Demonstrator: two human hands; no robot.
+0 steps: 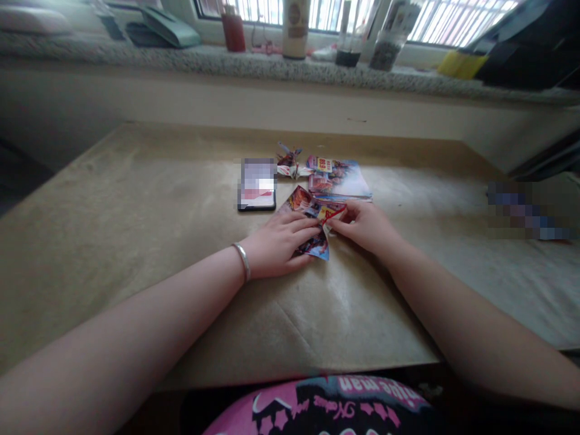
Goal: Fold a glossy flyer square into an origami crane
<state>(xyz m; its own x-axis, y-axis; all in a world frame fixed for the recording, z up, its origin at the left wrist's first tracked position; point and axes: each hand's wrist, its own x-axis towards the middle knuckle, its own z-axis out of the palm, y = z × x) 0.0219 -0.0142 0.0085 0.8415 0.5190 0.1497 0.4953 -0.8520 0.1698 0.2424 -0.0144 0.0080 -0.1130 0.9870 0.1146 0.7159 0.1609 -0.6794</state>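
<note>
A printed colour paper sheet [318, 246], partly folded, lies on the table in front of me. My left hand [283, 240] rests flat on it with the fingers stretched out, covering its middle. At the sheet's right side, my right hand [367, 226] pinches a raised corner that shows a red edge and a pale underside. Just behind it is a stack of similar printed sheets [347, 181]. Small folded paper pieces [290, 160] stand to the left of the stack, beside a phone [257, 209] with a blurred screen.
The table [149, 241] has a tan cover and reaches a wall below the windowsill [254, 66]. On the sill stand a red bottle [233, 31], a cream-coloured container [296, 30] and other items. A blurred object [528, 211] lies at the right edge.
</note>
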